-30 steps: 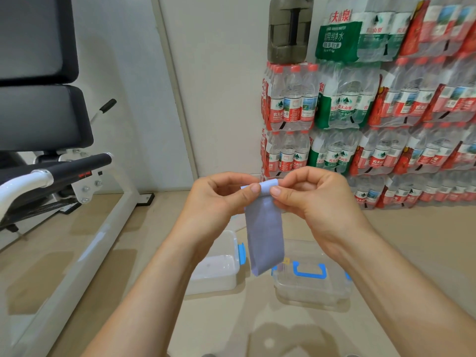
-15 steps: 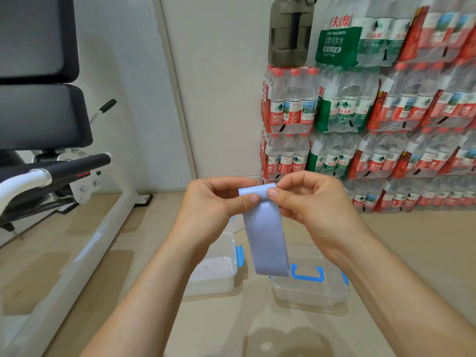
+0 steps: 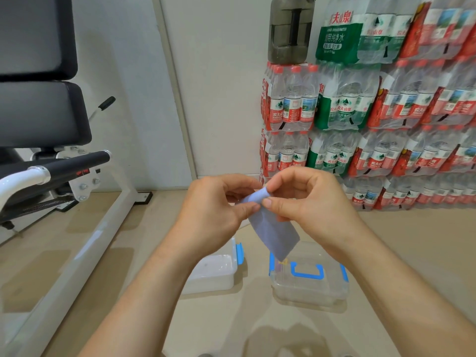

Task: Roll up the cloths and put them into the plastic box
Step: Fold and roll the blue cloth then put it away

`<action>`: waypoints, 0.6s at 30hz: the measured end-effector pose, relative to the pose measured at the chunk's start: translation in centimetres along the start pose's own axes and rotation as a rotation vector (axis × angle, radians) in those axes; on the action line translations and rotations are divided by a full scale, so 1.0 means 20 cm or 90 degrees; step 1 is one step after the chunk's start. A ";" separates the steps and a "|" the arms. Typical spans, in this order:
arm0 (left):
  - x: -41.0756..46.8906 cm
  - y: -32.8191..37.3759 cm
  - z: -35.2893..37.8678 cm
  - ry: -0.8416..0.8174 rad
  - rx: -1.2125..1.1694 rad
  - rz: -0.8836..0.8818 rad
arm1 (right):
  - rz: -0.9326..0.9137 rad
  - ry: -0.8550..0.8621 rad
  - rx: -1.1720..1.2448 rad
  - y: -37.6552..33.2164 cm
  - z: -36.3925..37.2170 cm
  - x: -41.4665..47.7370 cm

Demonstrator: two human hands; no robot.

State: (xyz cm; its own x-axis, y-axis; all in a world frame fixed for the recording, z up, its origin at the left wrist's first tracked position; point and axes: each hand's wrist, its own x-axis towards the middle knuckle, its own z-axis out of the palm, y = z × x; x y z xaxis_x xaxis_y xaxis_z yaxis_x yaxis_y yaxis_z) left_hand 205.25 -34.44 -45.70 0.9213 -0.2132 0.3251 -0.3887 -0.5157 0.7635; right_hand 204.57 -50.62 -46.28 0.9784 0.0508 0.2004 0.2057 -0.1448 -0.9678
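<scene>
A light blue cloth (image 3: 274, 233) hangs in the air between my hands, its top end curled into a small roll. My left hand (image 3: 213, 212) pinches the left side of that roll with thumb and fingers. My right hand (image 3: 306, 199) pinches the right side, thumb in front. The loose tail slants down to the right, over the floor. Below it stand two plastic containers: a clear box with blue latches (image 3: 213, 274) on the left and a clear piece with a blue handle (image 3: 311, 284) on the right.
A white-framed exercise bench with black pads (image 3: 43, 163) fills the left side. Stacked packs of bottled water (image 3: 373, 112) line the back right wall, with a dark jug (image 3: 289, 29) on top. Beige floor lies around the containers.
The hanging tail of the cloth has grown shorter and swung to the right as the top end rolled up between my fingers. Both hands stayed at about the same height.
</scene>
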 end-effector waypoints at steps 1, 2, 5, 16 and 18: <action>0.00 0.00 0.00 0.003 0.022 0.005 | 0.011 -0.016 0.006 0.00 0.00 0.00; 0.00 0.01 -0.01 0.004 0.035 0.006 | 0.022 -0.025 0.002 0.00 0.01 -0.01; 0.00 0.00 -0.01 -0.002 0.049 0.023 | 0.040 -0.016 -0.070 0.01 0.02 -0.01; 0.00 0.00 0.02 0.082 0.114 0.071 | 0.037 0.038 -0.039 0.00 0.04 -0.02; 0.00 -0.01 0.02 0.075 0.114 0.072 | 0.026 0.052 -0.050 0.00 0.04 -0.01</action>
State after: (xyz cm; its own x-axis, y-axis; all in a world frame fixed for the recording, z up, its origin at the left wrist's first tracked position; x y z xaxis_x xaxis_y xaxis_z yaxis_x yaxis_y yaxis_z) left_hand 205.39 -34.71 -45.99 0.8607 -0.1852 0.4742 -0.4730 -0.6353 0.6104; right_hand 204.24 -49.80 -46.38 0.9838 -0.0363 0.1754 0.1632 -0.2227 -0.9611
